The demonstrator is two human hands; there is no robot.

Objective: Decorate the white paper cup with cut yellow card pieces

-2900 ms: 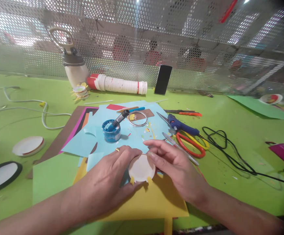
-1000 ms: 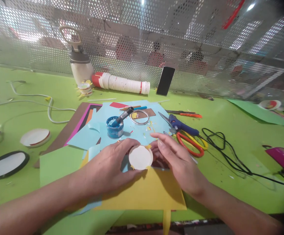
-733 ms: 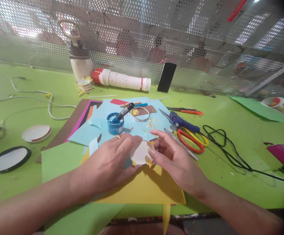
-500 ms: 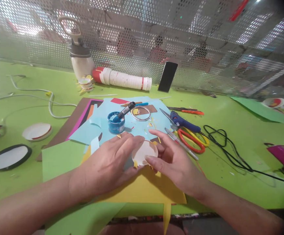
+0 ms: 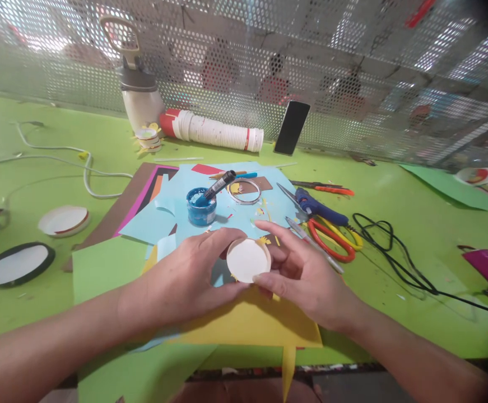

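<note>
Between my hands is a small paper cup [image 5: 249, 261], its round white end facing me and bits of yellow paper at its edge. My left hand [image 5: 193, 268] curves round its left side, thumb below and fingers above. My right hand [image 5: 300, 274] grips the right side, with the thumb at the lower rim; its other fingers are partly hidden behind the cup. Under the hands lies a yellow paper sheet [image 5: 247, 322]. Just beyond them stands a blue paint jar [image 5: 200, 212] with a black marker [image 5: 216, 186] resting on it.
Orange-handled scissors [image 5: 331, 240], a pen [image 5: 311, 243] and a blue glue gun [image 5: 321, 208] lie to the right. A stack of paper cups [image 5: 218, 131], a bottle [image 5: 140, 103] and a phone [image 5: 292, 127] stand along the perforated screen. Black cable [image 5: 403, 268] trails right.
My left fingers have shifted off the cup's face to its side, so its round white end shows more fully. A yellow piece at its lower left shows less.
</note>
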